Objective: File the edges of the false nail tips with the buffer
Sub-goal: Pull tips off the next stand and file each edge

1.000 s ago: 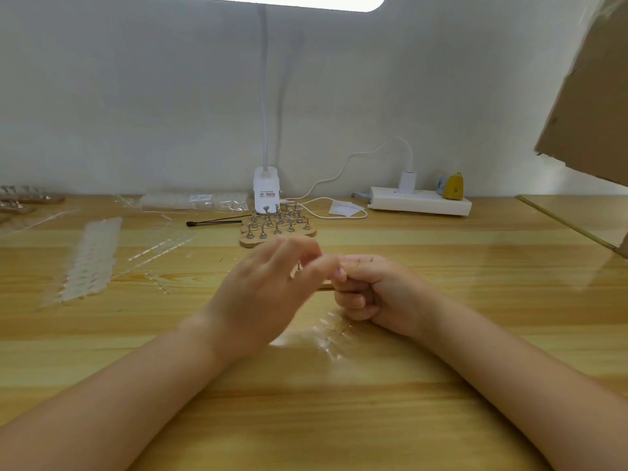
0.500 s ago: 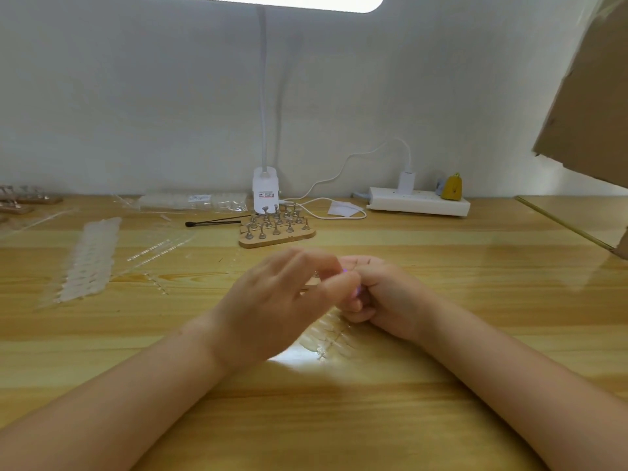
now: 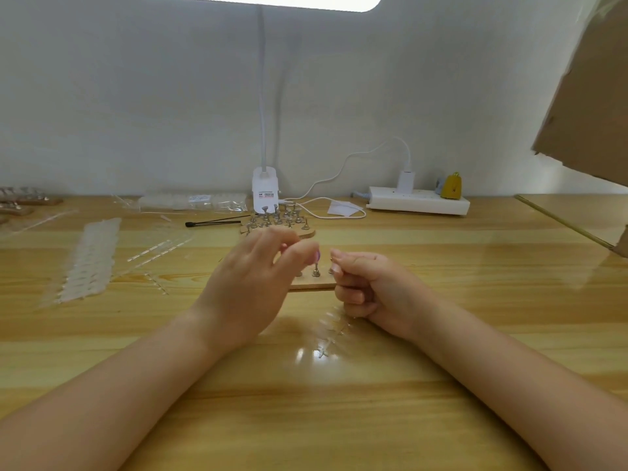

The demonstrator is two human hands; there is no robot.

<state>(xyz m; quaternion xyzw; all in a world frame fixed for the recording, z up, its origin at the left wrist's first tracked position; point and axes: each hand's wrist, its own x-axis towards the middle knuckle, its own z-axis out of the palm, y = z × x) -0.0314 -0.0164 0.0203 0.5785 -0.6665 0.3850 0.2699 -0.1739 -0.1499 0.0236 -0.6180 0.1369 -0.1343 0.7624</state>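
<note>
My left hand (image 3: 251, 287) is raised over the table with its fingers loosely spread. Its thumb and forefinger pinch a small purplish nail tip (image 3: 317, 256), too small to make out well. My right hand (image 3: 370, 287) is curled into a fist a short gap to the right. It grips the top of a clear strip of nail tips (image 3: 334, 326), which hangs blurred down to the table. Behind the gap between my hands stands a small wooden stand with metal pegs (image 3: 314, 282). I see no buffer.
A second peg stand (image 3: 277, 222) and a black brush (image 3: 212, 223) lie further back by the lamp base (image 3: 265, 193). More strips of clear tips (image 3: 90, 263) lie at the left. A power strip (image 3: 419, 200) and a cardboard panel (image 3: 591, 96) are at the right.
My hands were touching at the fingertips and have pulled apart. The left moved left and up. The clear strip shifted under my right hand.
</note>
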